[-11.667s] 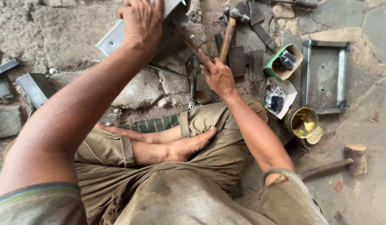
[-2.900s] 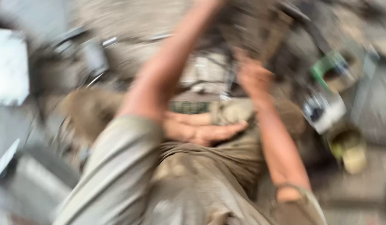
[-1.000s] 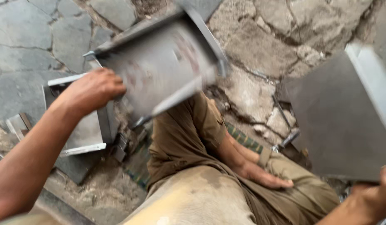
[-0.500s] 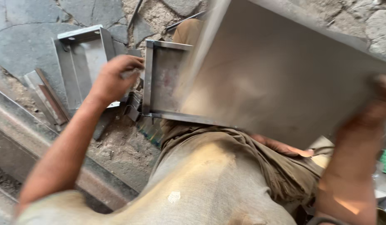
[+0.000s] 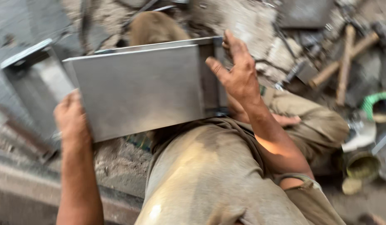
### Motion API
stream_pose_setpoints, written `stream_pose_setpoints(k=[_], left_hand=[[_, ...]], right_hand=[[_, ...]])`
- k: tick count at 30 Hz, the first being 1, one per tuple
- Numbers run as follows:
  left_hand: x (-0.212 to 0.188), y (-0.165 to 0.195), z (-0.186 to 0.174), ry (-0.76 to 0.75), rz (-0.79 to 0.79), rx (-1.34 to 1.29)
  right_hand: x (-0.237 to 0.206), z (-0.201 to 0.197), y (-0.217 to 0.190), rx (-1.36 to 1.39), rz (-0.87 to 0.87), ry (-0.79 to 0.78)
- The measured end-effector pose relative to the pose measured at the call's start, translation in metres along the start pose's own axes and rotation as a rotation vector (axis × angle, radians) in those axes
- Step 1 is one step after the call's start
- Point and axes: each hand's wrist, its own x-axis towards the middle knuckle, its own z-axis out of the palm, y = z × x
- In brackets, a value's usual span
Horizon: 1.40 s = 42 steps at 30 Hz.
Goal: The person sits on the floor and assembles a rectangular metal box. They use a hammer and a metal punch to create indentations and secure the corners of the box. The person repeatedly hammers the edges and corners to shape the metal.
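Metal tray: a rectangular sheet-metal tray point(image 5: 139, 89) with folded-up rims, dull grey and smooth, held tilted above the person's lap; its flat underside faces the camera, so whether anything lies in it cannot be told.
Left hand: the left hand point(image 5: 72, 118) clenches the tray's lower left corner, fingers wrapped round the edge and mostly hidden behind the sheet.
Right hand: the right hand point(image 5: 239, 75) grips the tray's right end, thumb spread across the near face, fingers curled over the rim.
Second tray: another open metal tray point(image 5: 34, 79) of the same grey sheet lies on the stone ground to the left, just behind the held one; it looks bare inside, though the view is blurred.
Tin can: a round can point(image 5: 362, 164) stands at the right by the person's knee, with a yellowish-green content, its kind unclear.
Green container: a green-rimmed vessel point(image 5: 378, 106) sits above the can, partly cut off; its inside is dark.
Hammers: wooden-handled hammers point(image 5: 347, 54) lie crossed on the rubble at upper right.
Trousers: worn khaki cloth point(image 5: 209, 179), dusty and creased, covers the folded legs.
Ground: rough, cracked stone paving point(image 5: 251, 21) strewn with metal scraps.
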Motion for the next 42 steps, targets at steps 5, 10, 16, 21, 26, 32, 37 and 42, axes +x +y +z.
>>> stream_pose_setpoints(k=[5, 10, 16, 21, 26, 32, 37, 42], left_hand=[[-0.025, 0.042, -0.005, 0.003, 0.134, 0.005], [-0.029, 0.025, 0.057, 0.061, 0.157, 0.211], [0.050, -0.081, 0.073, -0.258, -0.249, -0.089], [0.120, -0.153, 0.053, -0.696, 0.206, -0.218], [0.098, -0.167, 0.040, -0.534, 0.325, -0.358], [0.012, -0.097, 0.044, -0.251, 0.461, -0.300], [-0.019, -0.073, 0.078, -0.160, 0.461, -0.090], [-0.038, -0.066, 0.092, -0.084, 0.292, 0.093]], right_hand=[[-0.021, -0.004, 0.039, 0.446, 0.711, -0.222], [-0.046, 0.019, 0.060, 0.719, 0.662, -0.410], [-0.053, 0.007, 0.068, 1.018, 0.508, -0.432], [-0.059, 0.018, 0.062, 0.938, 0.418, -0.337], [-0.065, 0.022, 0.070, 0.530, 0.361, -0.323], [-0.073, 0.005, 0.093, 0.479, 0.281, -0.274], [-0.086, 0.004, 0.105, 0.731, 0.352, -0.062], [-0.093, 0.001, 0.112, 0.743, 0.280, -0.047]])
